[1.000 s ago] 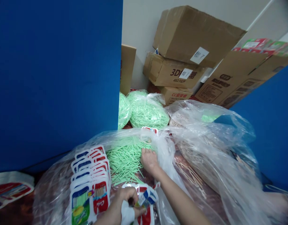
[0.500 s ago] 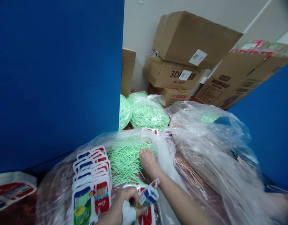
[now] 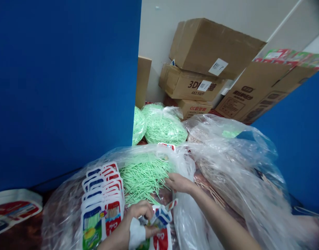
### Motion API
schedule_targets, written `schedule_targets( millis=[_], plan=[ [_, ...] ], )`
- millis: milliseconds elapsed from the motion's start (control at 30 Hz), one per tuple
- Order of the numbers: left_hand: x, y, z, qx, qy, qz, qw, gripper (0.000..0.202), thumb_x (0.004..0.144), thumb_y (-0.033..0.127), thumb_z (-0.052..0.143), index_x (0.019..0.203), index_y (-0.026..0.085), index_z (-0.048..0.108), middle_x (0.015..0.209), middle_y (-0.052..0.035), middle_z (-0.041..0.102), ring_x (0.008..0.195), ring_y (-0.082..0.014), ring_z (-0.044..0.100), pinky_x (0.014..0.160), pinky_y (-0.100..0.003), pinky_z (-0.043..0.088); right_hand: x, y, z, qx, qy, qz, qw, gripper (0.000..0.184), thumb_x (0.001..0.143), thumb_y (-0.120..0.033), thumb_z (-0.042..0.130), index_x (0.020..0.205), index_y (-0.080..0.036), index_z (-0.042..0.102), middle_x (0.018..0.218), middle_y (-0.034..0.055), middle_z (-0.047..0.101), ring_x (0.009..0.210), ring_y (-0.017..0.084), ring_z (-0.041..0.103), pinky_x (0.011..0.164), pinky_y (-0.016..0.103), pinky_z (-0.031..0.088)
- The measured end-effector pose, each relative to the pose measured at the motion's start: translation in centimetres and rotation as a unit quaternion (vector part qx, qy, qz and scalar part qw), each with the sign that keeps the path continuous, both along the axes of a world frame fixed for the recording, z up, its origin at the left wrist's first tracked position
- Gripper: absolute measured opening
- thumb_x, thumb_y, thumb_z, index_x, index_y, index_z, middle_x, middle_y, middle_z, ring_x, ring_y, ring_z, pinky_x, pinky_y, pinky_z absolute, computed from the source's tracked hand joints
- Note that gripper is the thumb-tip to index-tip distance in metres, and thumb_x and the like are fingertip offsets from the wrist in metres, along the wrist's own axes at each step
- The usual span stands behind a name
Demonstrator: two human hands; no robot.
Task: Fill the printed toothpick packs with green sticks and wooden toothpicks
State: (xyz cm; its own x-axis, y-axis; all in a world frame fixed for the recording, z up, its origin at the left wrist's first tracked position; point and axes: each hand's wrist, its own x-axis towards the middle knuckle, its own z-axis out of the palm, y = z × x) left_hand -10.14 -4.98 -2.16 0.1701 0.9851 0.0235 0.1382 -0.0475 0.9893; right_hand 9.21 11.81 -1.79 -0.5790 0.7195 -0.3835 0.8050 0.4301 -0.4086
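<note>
My left hand (image 3: 141, 218), with a white wrap around part of it, is closed on a printed plastic packet (image 3: 161, 215) with blue and red areas. Below it lies a red and green cola packet (image 3: 161, 239). My right hand (image 3: 179, 183) is at the right edge of a pile of thin green sticks (image 3: 141, 178), its fingers pinched together with green sticks at the fingertips; how many is hidden. Left of the pile, a fanned row of printed packets (image 3: 102, 198) overlaps on clear plastic sheeting (image 3: 63, 215).
Filled bags of green sticks (image 3: 166, 128) stand behind the pile. A large clear bag of pale sticks (image 3: 222, 166) spreads on the right. Cardboard boxes (image 3: 193, 81) are stacked at the wall. A blue panel (image 3: 63, 76) rises on the left, near more packets (image 3: 16, 208).
My right hand has drawn back from the green pile, toward the right and slightly nearer me. My left hand and its packet have shifted slightly left.
</note>
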Motion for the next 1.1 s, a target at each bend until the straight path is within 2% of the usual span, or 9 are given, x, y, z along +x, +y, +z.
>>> schedule_targets(
  millis=[100,300,433,533,667,767,900,1000,1100],
  plan=[
    [-0.2,0.5,-0.2,0.021,-0.03,-0.023,0.999,0.024,0.061,0.016,0.077,0.056,0.016,0.053,0.085,-0.0032,0.061,0.076,-0.0166,0.061,0.067,-0.025,0.046,0.8,-0.1,0.1,-0.076,0.06,-0.029,0.995,0.027,0.09,-0.026,0.037,0.072,-0.017,0.054,0.053,-0.0033,0.057,0.049,0.011,0.055,0.051,0.02,0.039],
    [0.1,1.0,-1.5,0.053,-0.064,-0.029,0.996,0.023,0.056,0.019,0.082,0.056,0.015,0.06,0.104,-0.0093,0.064,0.091,-0.0225,0.066,0.08,-0.031,0.051,0.9,-1.0,-0.4,-0.115,0.181,-0.135,0.967,0.025,0.093,-0.038,0.034,0.08,-0.021,0.046,0.053,-0.0057,0.047,0.05,0.011,0.047,0.052,0.023,0.037],
    [0.0,1.0,-1.0,0.001,-0.056,-0.05,0.997,0.019,0.06,0.02,0.081,0.06,0.015,0.063,0.138,-0.0136,0.05,0.108,-0.0288,0.062,0.087,-0.035,0.05,0.4,-1.9,-1.0,-0.211,0.226,-0.154,0.938,0.036,0.086,-0.055,0.042,0.074,-0.021,0.042,0.052,-0.0067,0.045,0.043,0.01,0.044,0.044,0.022,0.032],
    [-0.4,1.2,-0.5,-0.013,-0.038,-0.046,0.998,0.018,0.065,0.02,0.078,0.061,0.015,0.062,0.151,-0.0134,0.035,0.116,-0.031,0.058,0.095,-0.039,0.046,0.1,-2.4,-1.0,-0.28,0.262,-0.16,0.91,0.045,0.081,-0.065,0.043,0.075,-0.021,0.043,0.057,-0.0064,0.047,0.043,0.008,0.045,0.041,0.02,0.031],
    [-0.6,2.3,-0.1,0.008,-0.053,-0.027,0.998,0.021,0.065,0.023,0.078,0.058,0.016,0.06,0.157,-0.0092,0.023,0.137,-0.0338,0.034,0.111,-0.045,0.029,0.3,-3.1,-0.6,-0.354,0.293,-0.132,0.878,0.048,0.077,-0.066,0.051,0.071,-0.018,0.049,0.056,-0.0045,0.05,0.047,0.008,0.047,0.044,0.02,0.035],
    [-0.5,3.3,0.6,0.014,-0.105,-0.032,0.994,0.024,0.066,0.031,0.079,0.059,0.016,0.062,0.158,-0.0082,0.021,0.142,-0.0337,0.021,0.112,-0.047,0.026,0.4,-3.3,-0.4,-0.386,0.294,-0.122,0.866,0.045,0.076,-0.063,0.056,0.072,-0.018,0.051,0.054,-0.0037,0.053,0.045,0.008,0.049,0.043,0.02,0.036],
    [0.0,3.9,1.6,0.016,-0.153,-0.06,0.986,0.027,0.065,0.035,0.08,0.059,0.015,0.063,0.158,-0.0097,0.018,0.141,-0.0331,0.026,0.113,-0.043,0.026,0.4,-3.2,-0.4,-0.455,0.285,-0.089,0.839,0.04,0.077,-0.055,0.062,0.075,-0.017,0.054,0.06,0.001,0.062,0.047,0.01,0.055,0.04,0.018,0.036],
    [0.5,3.8,1.4,0.008,-0.181,-0.065,0.981,0.027,0.065,0.035,0.081,0.059,0.014,0.064,0.159,-0.0099,0.015,0.137,-0.0345,0.033,0.112,-0.041,0.028,0.1,-3.2,-0.5,-0.481,0.325,-0.083,0.81,0.04,0.076,-0.055,0.065,0.08,-0.017,0.055,0.061,-0.0018,0.059,0.044,0.007,0.05,0.038,0.017,0.033],
    [0.9,3.5,0.5,0.021,-0.187,-0.075,0.979,0.025,0.063,0.033,0.082,0.06,0.014,0.065,0.159,-0.0086,0.017,0.138,-0.0367,0.032,0.112,-0.043,0.028,-0.1,-3.4,-0.9,-0.454,0.346,-0.064,0.818,0.043,0.076,-0.057,0.064,0.078,-0.016,0.054,0.058,-0.005,0.052,0.041,0.003,0.04,0.037,0.016,0.03]
  ],
)
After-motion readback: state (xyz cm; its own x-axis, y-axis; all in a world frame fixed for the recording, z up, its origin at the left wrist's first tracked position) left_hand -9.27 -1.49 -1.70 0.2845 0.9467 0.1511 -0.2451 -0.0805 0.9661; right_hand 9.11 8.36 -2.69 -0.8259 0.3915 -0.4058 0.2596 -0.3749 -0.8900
